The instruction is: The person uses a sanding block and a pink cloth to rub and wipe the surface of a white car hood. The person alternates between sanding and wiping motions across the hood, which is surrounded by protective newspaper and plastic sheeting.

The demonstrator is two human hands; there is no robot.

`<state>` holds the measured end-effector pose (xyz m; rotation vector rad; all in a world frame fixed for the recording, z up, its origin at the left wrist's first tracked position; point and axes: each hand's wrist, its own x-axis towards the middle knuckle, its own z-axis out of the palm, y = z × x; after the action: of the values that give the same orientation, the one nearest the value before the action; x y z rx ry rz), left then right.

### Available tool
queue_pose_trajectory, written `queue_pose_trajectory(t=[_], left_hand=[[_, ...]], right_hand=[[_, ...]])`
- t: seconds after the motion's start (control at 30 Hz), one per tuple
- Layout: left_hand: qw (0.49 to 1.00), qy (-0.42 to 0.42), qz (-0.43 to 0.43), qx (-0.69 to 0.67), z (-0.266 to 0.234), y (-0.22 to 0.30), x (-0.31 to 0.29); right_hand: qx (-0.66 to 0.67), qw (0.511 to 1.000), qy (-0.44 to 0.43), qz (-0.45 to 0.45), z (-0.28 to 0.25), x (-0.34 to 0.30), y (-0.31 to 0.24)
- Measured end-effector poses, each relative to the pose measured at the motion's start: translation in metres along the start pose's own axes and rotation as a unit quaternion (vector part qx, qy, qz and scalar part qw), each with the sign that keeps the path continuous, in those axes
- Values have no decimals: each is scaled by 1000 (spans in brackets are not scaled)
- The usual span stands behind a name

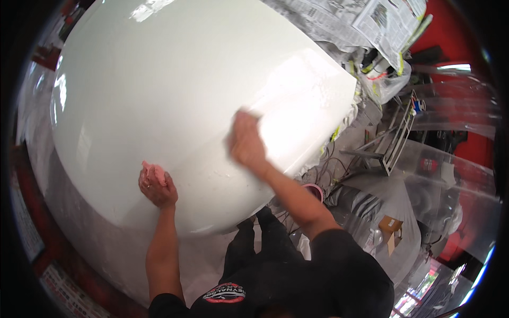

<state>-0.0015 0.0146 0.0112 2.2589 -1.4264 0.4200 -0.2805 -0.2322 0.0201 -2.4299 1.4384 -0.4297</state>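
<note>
A large, glossy white car panel (159,90), shaped like a hood, spreads out in front of me. On its near left part rests my left hand (156,186), closed around a crumpled pink cloth (155,172) that lies against the paint. My right hand (247,140) is over the panel's near middle, palm down and smeared by motion. A dark patch shows at its fingertips, too blurred to name. Small specks (222,174) mark the surface between my two hands.
Newspaper masking (366,26) covers the area past the panel's far right edge. A metal stand (395,140), loose hoses (331,164) and a pink-rimmed bucket (314,192) are to the right. A small cardboard box (390,224) sits on grey sheeting (403,254).
</note>
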Motion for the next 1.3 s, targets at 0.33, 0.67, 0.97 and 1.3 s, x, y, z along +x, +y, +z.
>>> queue_pose_trajectory(t=[0.33,0.67,0.97,1.3], left_hand=[[1000,-8,10,-18,11,13,-3],[1000,2,4,-29,14,13,7],[1000,-3,-7,-8,-5,6,1],[1000,18,11,-2,3,4,2]], right_hand=[[-123,954,201,188,-41,59,87],[-126,987,78,54,-95,61,164],[21,975,-197,-104,-24,-50,16],[56,997,-57,-21,-27,-88,-53]])
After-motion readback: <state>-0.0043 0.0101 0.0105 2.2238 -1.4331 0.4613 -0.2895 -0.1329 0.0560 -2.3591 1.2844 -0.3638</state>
